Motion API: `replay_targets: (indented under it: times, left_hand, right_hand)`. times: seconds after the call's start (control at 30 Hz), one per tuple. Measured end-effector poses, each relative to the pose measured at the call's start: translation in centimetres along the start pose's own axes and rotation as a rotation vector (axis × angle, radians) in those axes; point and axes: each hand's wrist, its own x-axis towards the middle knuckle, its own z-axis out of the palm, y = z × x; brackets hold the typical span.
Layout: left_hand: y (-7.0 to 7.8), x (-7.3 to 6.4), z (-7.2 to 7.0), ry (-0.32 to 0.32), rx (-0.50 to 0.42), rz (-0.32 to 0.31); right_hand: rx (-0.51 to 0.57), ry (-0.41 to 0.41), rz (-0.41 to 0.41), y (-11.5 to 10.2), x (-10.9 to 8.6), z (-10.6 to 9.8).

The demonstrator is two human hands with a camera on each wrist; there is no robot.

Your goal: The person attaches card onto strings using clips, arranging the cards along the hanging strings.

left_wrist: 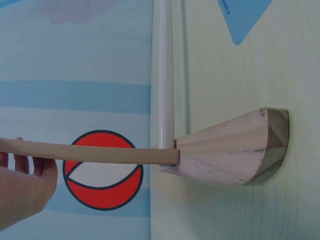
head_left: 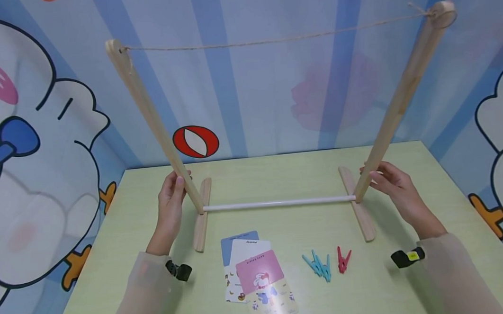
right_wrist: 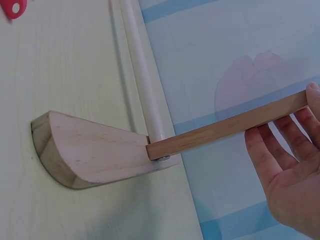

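Note:
A wooden frame stands on the table, with a left post point(head_left: 148, 108) and a right post point(head_left: 406, 89) rising from wooden feet point(head_left: 203, 226). Low down on the left post, my left hand point(head_left: 171, 204) grips it between thumb and fingers. My right hand point(head_left: 400, 192) holds the right post near its base, the thumb on the near side and the fingers behind. A white rod point(head_left: 279, 203) joins the two bases. Between the post tops runs a thin string point(head_left: 237, 45), tied at both ends. The right wrist view shows the right hand's fingertips point(right_wrist: 257, 137) against the post's edge.
Overlapping printed cards point(head_left: 261, 270) lie on the pale table point(head_left: 312, 175) in front of the frame. To their right are blue clothespins point(head_left: 319, 266) and a red clothespin point(head_left: 343, 260). A blue cartoon-printed backdrop point(head_left: 265, 94) rises behind the table and along its sides.

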Motion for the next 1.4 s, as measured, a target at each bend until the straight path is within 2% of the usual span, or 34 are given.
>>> replay_targets:
  times: [0.27, 0.6, 0.9, 1.13, 1.4]
  left_hand:
    - [0.0, -0.2, -0.1, 0.006, -0.006, -0.014]
    - [0.2, -0.5, -0.1, -0.010, -0.040, 0.035]
    - [0.3, -0.8, -0.1, -0.007, -0.036, 0.011]
    - [0.3, -0.8, -0.2, -0.014, -0.048, 0.027]
    - [0.1, -0.7, -0.7, -0.009, 0.028, 0.037]
  right_hand:
    - [0.002, -0.003, -0.004, -0.1, -0.3, 0.2]
    - [0.008, 0.003, -0.007, -0.5, -0.4, 0.2]
    - [0.022, 0.003, -0.001, -0.1, -0.6, 0.1]
    - [-0.003, -0.012, -0.022, -0.1, -0.7, -0.1]
    - [-0.079, -0.030, -0.031, -1.0, -0.8, -0.1]
